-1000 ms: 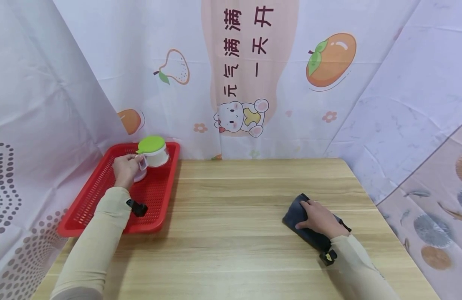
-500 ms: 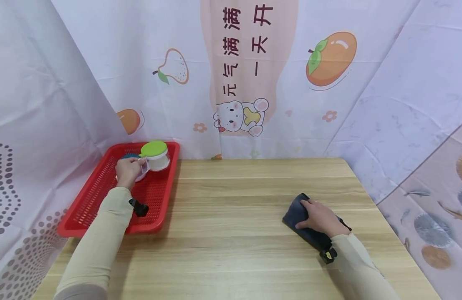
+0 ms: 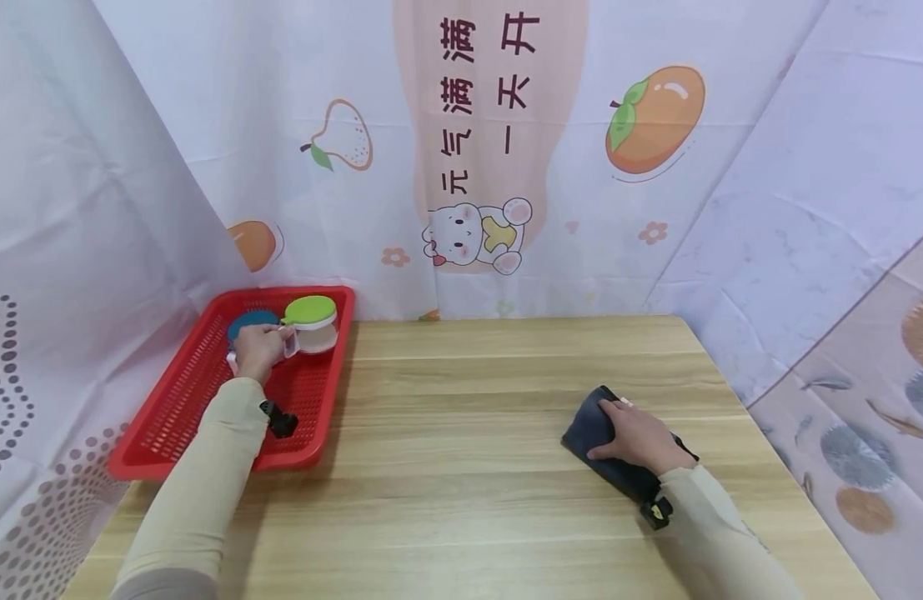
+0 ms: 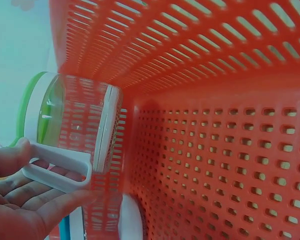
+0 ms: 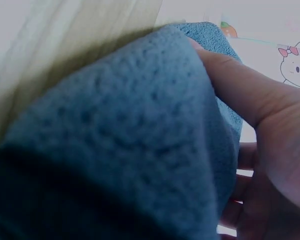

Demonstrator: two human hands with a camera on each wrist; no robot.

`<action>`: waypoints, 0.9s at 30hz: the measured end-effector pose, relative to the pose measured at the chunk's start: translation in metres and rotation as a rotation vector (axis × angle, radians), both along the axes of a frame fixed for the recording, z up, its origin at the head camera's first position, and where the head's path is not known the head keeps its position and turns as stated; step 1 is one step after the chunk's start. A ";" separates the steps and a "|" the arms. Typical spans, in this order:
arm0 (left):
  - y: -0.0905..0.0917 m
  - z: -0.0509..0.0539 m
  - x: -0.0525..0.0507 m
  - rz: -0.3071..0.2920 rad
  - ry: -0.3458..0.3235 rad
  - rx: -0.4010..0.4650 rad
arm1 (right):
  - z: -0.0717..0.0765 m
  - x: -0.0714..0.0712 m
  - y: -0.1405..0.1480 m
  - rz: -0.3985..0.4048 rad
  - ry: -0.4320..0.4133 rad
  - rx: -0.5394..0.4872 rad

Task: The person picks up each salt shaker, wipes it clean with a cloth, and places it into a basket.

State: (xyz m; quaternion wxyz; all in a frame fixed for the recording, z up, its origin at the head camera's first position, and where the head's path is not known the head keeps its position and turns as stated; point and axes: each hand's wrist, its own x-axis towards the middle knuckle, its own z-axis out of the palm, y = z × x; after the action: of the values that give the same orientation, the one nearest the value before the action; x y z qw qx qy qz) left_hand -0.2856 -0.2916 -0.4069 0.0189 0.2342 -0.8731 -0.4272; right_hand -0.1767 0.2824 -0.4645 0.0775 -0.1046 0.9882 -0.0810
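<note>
In the head view, my left hand (image 3: 257,347) is inside the red basket (image 3: 326,417) at the table's left. Its thumb and fingers pinch the white handle (image 4: 60,167) of a clear seasoning jar (image 4: 77,115) with a green lid (image 3: 311,310). That jar stands near the basket's back right corner. Next to it, partly behind my hand, is another jar with a blue lid (image 3: 251,322). At the right of the table, my right hand (image 3: 638,437) grips a folded dark blue cloth (image 3: 592,423), thumb on the near side. The cloth's fuzzy surface fills much of the right wrist view.
Slotted walls and a perforated floor (image 4: 230,165) make up the basket. A wooden table (image 3: 446,467) spans the space between both hands. Behind it hangs a printed white curtain (image 3: 386,208), and more patterned fabric hangs on both sides.
The green-lidded jar has moved down and slightly right in the basket, with my left hand on its handle. More of the blue lid shows. My right hand and the cloth have stayed put.
</note>
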 end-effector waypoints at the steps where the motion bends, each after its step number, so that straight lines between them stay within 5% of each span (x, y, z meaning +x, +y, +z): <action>1: 0.000 -0.001 0.000 -0.006 0.003 -0.003 | 0.000 0.000 0.000 -0.004 -0.004 0.000; 9: -0.001 -0.011 -0.007 0.003 0.024 -0.007 | -0.002 -0.001 0.002 0.015 -0.020 -0.004; 18: -0.004 -0.015 -0.015 -0.013 -0.023 -0.081 | 0.004 0.000 0.003 0.024 0.087 -0.047; 27: -0.003 -0.019 -0.013 -0.040 0.048 -0.140 | 0.006 0.004 0.003 0.032 0.031 -0.022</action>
State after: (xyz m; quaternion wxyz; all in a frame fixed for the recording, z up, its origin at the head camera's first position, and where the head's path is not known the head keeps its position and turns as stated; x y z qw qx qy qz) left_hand -0.2988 -0.2947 -0.4255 0.0475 0.2044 -0.9046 -0.3710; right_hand -0.1725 0.2850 -0.4589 0.0624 -0.1226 0.9865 -0.0891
